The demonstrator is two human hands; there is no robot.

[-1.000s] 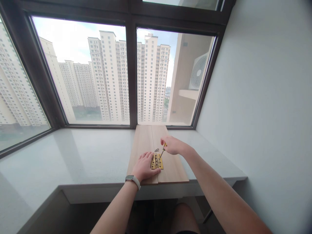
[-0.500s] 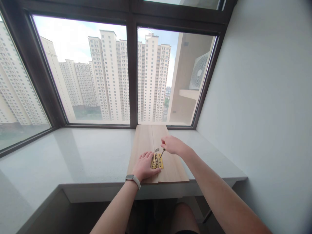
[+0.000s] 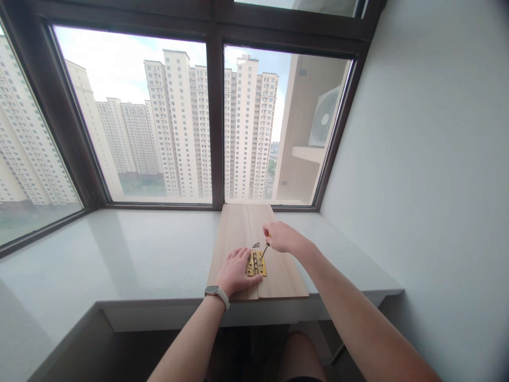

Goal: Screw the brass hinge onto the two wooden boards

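Right hand round screwdriver, left hand spread against gold hinge — watch screen too small for reading.

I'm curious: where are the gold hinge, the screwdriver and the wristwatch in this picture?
Gold hinge (image 3: 256, 263): head view, on its barrel between the two leaves.
Screwdriver (image 3: 264, 251): head view, on its metal shaft.
Wristwatch (image 3: 221, 296): head view, on its pale strap.

Your left hand lies palm down, thumb stretched right; your right hand, farther off, curls into a grip. Your forearms slant in from the near side.
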